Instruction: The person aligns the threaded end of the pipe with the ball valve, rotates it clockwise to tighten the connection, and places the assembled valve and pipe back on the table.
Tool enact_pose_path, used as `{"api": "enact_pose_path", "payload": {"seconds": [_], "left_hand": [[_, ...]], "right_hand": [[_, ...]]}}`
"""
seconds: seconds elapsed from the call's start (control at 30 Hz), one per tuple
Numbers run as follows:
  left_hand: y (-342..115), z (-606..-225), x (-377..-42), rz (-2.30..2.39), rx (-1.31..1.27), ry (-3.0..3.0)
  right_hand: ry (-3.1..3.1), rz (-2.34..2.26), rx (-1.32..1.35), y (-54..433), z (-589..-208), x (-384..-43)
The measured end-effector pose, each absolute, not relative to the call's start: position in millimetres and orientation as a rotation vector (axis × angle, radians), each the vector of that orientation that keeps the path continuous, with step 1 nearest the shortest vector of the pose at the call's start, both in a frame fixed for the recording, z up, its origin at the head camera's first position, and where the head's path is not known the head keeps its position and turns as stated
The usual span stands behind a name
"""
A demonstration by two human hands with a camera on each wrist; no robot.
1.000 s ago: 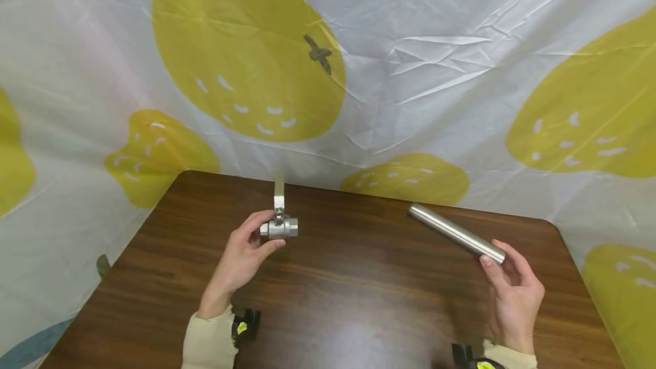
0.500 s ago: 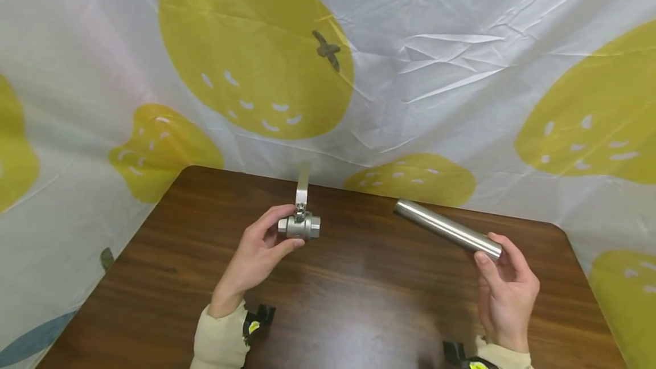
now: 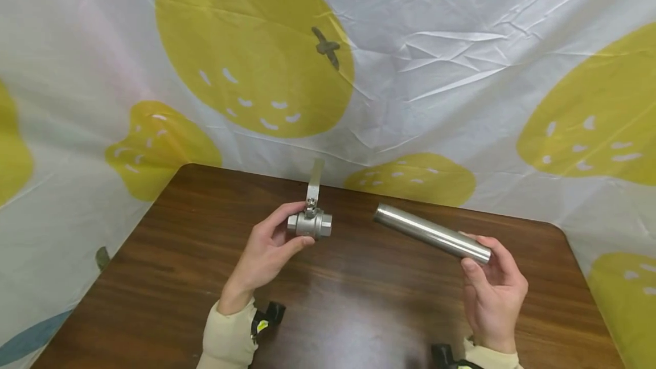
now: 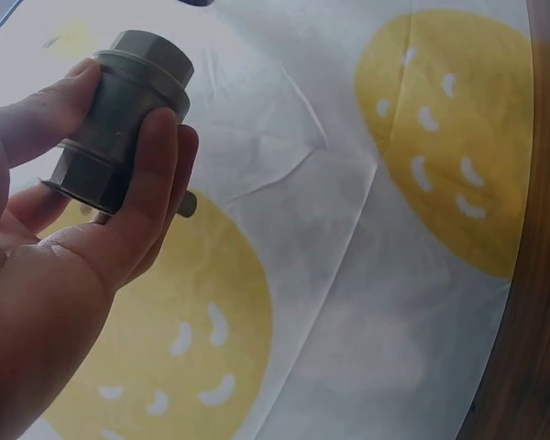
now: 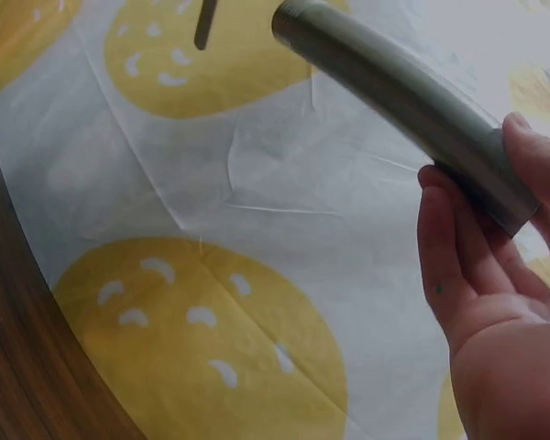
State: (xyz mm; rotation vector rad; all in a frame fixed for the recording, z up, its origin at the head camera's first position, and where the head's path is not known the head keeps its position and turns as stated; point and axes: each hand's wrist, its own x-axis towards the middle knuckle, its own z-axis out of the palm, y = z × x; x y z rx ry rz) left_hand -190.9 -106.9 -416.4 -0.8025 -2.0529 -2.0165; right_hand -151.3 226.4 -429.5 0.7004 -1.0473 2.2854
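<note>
My left hand (image 3: pixel 269 255) pinches the valve (image 3: pixel 310 225), my right hand (image 3: pixel 494 300) grips the pipe (image 3: pixel 433 235), apart above table (image 3: pixel 169 244). Likely aligning step; next calls for squaring pipe to valve; can't quite tell if it's threaded.

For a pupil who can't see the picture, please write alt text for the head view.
A person's left hand holds a silver metal valve with a flat lever, and their right hand holds a silver metal tube by one end, apart from it. Behind the brown wood-grain table is white cloth printed with yellow shapes.
</note>
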Motion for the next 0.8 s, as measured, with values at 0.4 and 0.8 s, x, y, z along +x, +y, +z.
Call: {"api": "enact_pose_path", "payload": {"seconds": [0.4, 0.8], "left_hand": [[-100, -418, -190, -2.043, -0.837, -2.007], [-94, -419, -189, -2.072, -0.891, -1.974]], "right_hand": [[-1.133, 2.244, 0.843, 217, -435, -154], [-1.19, 2.213, 0.839, 211, -440, -155]]}}
